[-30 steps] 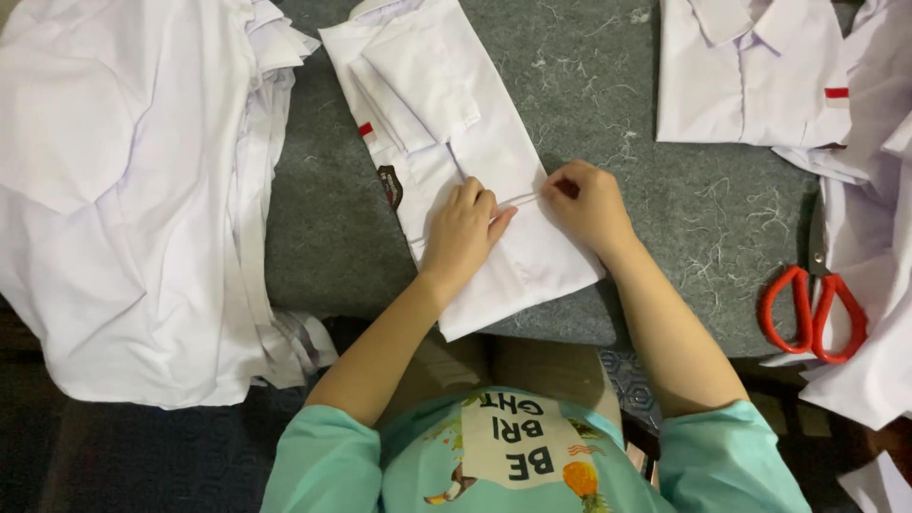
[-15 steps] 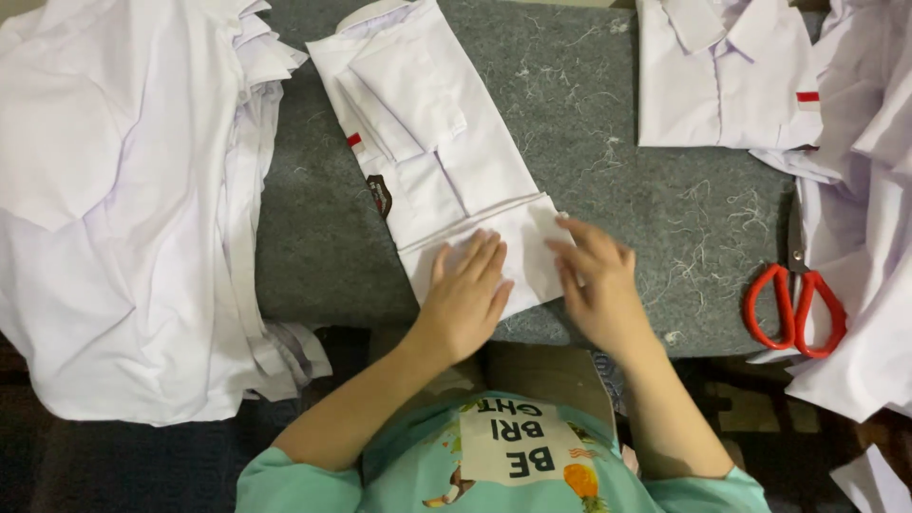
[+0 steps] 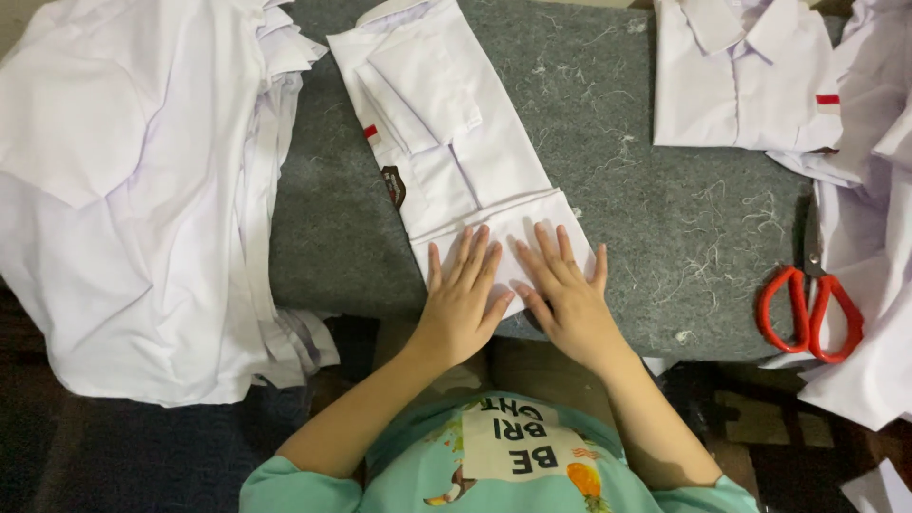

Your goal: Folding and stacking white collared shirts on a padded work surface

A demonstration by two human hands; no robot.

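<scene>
A white shirt (image 3: 446, 123) lies folded on the grey felt table (image 3: 655, 228), its collar end far from me and its bottom part folded up near the front edge. My left hand (image 3: 463, 299) rests flat on that folded bottom part, fingers spread. My right hand (image 3: 565, 294) lies flat beside it on the same fold, fingers apart. Neither hand grips anything. A small red tag and a dark badge show on the shirt's left side.
A thick stack of white shirts (image 3: 133, 190) hangs over the table's left end. Another white shirt (image 3: 741, 76) lies at the back right, more white cloth at the far right. Red-handled scissors (image 3: 812, 304) lie at the right front. Loose threads litter the felt.
The shirt's bottom part has been folded up. Both hands let go of the cloth edge, moved toward me and now press flat on the fold.
</scene>
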